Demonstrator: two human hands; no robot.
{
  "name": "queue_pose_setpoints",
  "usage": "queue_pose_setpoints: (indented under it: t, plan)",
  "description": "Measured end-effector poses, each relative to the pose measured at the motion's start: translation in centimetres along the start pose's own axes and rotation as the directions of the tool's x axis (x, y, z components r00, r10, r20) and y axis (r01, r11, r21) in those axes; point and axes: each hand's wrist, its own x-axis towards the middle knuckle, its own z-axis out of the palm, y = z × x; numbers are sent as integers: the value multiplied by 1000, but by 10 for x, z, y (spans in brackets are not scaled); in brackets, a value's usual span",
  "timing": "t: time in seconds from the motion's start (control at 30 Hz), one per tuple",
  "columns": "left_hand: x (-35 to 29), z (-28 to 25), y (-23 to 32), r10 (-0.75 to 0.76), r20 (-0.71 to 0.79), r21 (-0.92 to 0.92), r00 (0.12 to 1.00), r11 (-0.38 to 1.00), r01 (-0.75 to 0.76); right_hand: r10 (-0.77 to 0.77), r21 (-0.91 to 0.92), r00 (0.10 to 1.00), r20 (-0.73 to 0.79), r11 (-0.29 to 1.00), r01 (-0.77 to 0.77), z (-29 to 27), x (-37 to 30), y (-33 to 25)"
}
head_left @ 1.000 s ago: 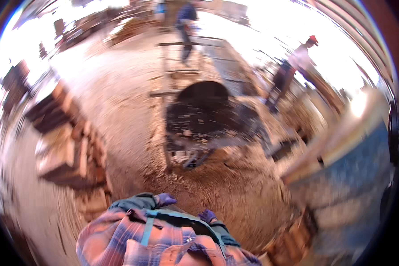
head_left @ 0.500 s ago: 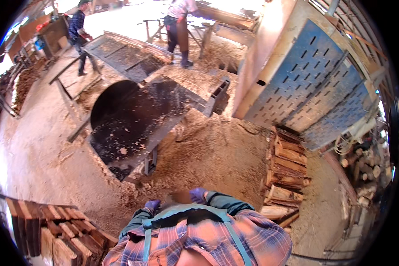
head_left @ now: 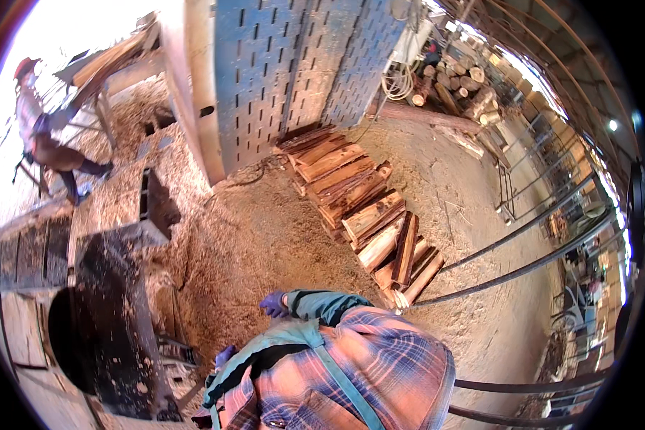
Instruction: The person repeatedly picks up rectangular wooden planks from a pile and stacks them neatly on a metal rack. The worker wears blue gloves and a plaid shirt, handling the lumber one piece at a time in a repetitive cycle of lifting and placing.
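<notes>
Gloves (head_left: 270,301), purple, cover the left hand (head_left: 224,356) and right hand (head_left: 273,304) before a teal apron (head_left: 301,334) — whether the fingers are clenched or released cannot be told. A black table (head_left: 122,322) stands at left; split wood slabs (head_left: 337,161) lie rowed ahead, rightward (one, askew on top, could slide if knocked). Loose sawdust (head_left: 222,276) could cause a slip. Beyond — a blue slotted panel (head_left: 258,79), a co-worker (head_left: 34,115). No lettering is legible.

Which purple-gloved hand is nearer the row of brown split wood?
The right purple-gloved hand, higher in view; the left purple-gloved hand sits lower, farther from the brown split-wood row.
</notes>
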Motion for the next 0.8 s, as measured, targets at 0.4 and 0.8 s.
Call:
queue_pose_setpoints:
  t: [0.4,0.8]
  plan:
    - [100,77,131,367,76,201,927,905,-375,100,41,908,-407,995,-91,-221,-48,15]
    - [-35,94,175,27,-324,-64,946,997,-50,213,47,972,-99,977,-210,-136,7,-84]
